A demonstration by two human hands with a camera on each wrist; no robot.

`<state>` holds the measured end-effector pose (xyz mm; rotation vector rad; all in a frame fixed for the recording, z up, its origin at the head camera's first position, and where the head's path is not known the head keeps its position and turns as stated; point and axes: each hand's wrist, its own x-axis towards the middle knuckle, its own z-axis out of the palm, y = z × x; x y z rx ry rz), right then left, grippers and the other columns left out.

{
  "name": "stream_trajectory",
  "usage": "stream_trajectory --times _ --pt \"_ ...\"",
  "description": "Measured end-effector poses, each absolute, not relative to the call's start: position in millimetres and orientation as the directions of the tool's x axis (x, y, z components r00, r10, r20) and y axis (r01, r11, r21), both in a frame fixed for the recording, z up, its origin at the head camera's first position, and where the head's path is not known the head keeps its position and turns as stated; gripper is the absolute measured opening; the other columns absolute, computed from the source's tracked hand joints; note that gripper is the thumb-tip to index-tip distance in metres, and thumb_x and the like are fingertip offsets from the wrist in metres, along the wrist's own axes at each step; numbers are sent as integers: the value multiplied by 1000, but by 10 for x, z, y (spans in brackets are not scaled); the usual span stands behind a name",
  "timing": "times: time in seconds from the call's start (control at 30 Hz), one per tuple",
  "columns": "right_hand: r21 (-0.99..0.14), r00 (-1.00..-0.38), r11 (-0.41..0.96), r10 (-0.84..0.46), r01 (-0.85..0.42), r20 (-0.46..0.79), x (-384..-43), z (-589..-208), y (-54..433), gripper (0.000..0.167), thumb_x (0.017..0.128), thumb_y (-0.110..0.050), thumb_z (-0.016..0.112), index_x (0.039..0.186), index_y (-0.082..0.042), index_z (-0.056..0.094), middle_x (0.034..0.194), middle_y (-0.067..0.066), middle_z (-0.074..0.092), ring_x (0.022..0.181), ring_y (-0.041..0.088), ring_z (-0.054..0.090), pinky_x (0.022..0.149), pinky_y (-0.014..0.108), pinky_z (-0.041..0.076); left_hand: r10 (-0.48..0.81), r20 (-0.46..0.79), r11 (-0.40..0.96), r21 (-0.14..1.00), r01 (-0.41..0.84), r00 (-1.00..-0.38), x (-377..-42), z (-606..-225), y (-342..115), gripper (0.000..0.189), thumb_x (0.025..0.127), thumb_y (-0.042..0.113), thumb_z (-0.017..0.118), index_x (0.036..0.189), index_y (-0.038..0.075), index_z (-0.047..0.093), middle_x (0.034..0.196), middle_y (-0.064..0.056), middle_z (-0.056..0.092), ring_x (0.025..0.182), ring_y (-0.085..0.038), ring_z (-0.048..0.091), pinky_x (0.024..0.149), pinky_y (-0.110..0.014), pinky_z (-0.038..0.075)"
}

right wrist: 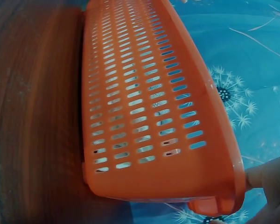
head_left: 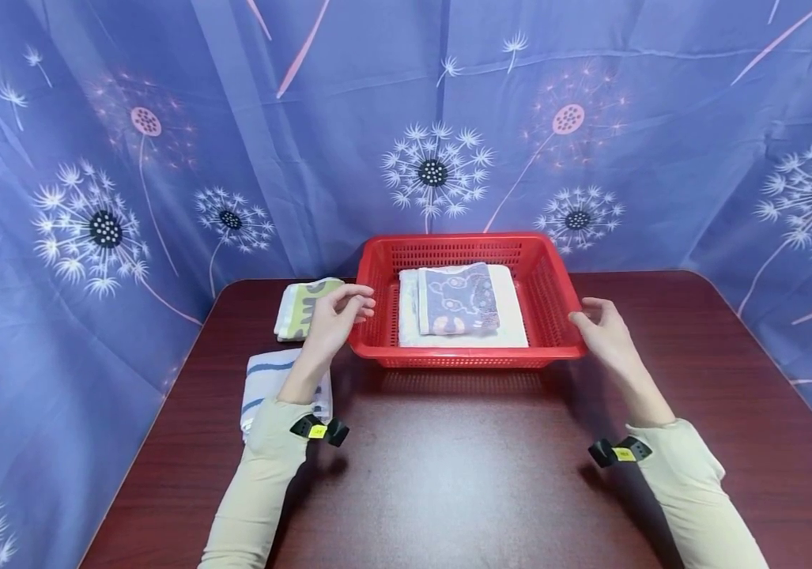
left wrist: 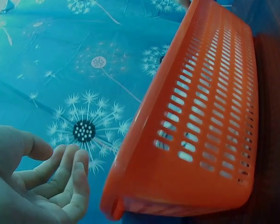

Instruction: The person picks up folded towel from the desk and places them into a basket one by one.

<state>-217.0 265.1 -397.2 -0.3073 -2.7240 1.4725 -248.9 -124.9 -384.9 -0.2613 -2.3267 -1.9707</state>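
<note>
A red plastic basket (head_left: 462,357) with slotted walls stands on the table, its long side facing me. Inside, a folded grey-blue towel (head_left: 466,296) with a pale pattern lies on a folded white towel (head_left: 512,316). Beside the basket's left rim is my left hand (head_left: 338,316), fingers loosely bent; the left wrist view shows a gap between this hand (left wrist: 51,182) and the rim. My right hand (head_left: 605,332) is at the right rim, fingertips right against its outer edge. In the right wrist view only part of that hand (right wrist: 270,182) shows, by the basket's corner.
Left of the basket lie a folded green-and-grey towel (head_left: 299,312) and a folded white towel with blue stripes (head_left: 263,387), partly covered by my left forearm. The dark red-brown table (head_left: 462,474) is bordered by a blue dandelion-print curtain (head_left: 349,158) behind and at both sides.
</note>
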Motion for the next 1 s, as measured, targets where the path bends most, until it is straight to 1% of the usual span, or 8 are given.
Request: stream_trajectory --times 0.07,0.13,0.23,0.27,0.33,0.6,0.87,1.0 --pt "-840 -984 519 159 157 -86 -2172 -3995 2658 62 98 -24 46 144 11 25 136 35 44 115 36 53 80 18 45 50 174 125 976 179 -984 -2499 -3862 -1299 25 98 4 48 114 -9 61 91 -16 68 74 -7 65 75 -23 54" --pt "-841 -986 518 130 156 -102 -2173 -4015 2672 63 98 -23 47 144 13 24 134 35 44 100 25 59 70 12 44 23 166 88 982 167 -986 -2510 -3883 -1352 25 97 3 47 113 -11 61 83 -6 67 70 -5 64 72 -21 54" --pt "-845 -989 515 91 147 -117 -2173 -4040 2697 63 97 -22 49 142 16 25 130 35 46 82 5 58 66 12 46 -12 140 43 989 140 -990 -2524 -3923 -1434 26 97 2 46 113 -14 59 75 7 65 68 -5 64 70 -20 54" --pt "-844 -989 516 78 146 -123 -2174 -4047 2706 63 97 -21 50 141 17 26 128 35 47 77 0 56 67 13 46 -21 132 41 991 131 -991 -2527 -3936 -1460 27 97 2 46 114 -15 58 74 8 64 68 -5 64 69 -20 54" --pt "-844 -990 519 54 138 -129 -2175 -4061 2722 61 97 -21 49 139 18 29 125 35 49 73 -4 54 68 14 46 -39 112 49 993 110 -993 -2529 -3961 -1505 27 98 3 45 114 -14 58 73 11 64 68 -4 64 69 -19 53" --pt "-839 -991 533 -4 110 -132 -2184 -4086 2754 58 97 -22 49 136 19 33 119 35 54 73 -5 54 71 16 45 -81 80 67 995 75 -994 -2547 -4031 -1663 27 97 3 44 114 -12 59 77 7 68 70 -3 65 68 -17 52" --pt "-836 -989 538 -14 114 -144 -2152 -4066 2746 58 97 -22 49 136 17 34 118 34 55 75 -4 54 73 17 44 -87 31 92 996 22 -996 -2562 -4136 -1821 29 99 4 42 116 -13 58 73 11 66 68 -1 65 71 -20 55" --pt "-835 -987 537 -27 117 -156 -2144 -4064 2760 57 97 -22 50 136 16 35 109 24 61 75 -2 55 73 18 45 -99 7 83 997 -1 -995 -2558 -4194 -1909 29 100 4 41 117 -13 57 74 12 66 70 -1 65 74 -21 55"
